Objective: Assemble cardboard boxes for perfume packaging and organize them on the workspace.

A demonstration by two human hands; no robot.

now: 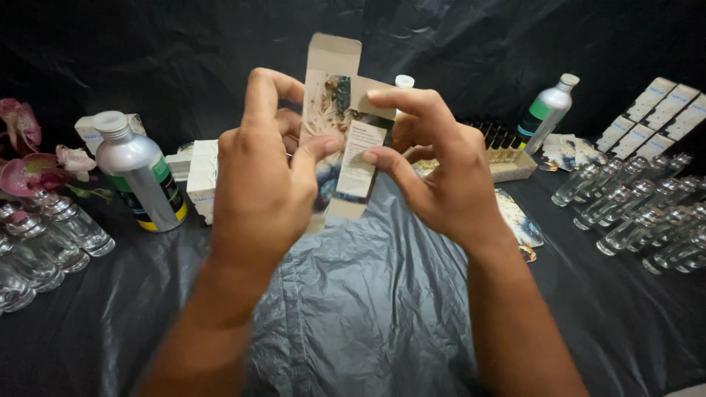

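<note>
Both hands, the left hand [261,173] and right hand [434,173], pinch a small printed carton [346,125] with its flaps open, held upright above the black-draped worktop [353,309], between silver bottles [140,173].

Backdrop: black plastic sheeting [515,37] hangs crinkled behind my table, filling the whole far side.
Table cover: the same black sheeting [353,309], wrinkled, glossy where light catches the folds in front of me.
Light: bright from above and front, dim toward the edges.
Walls, floor, windows: hidden.
</note>
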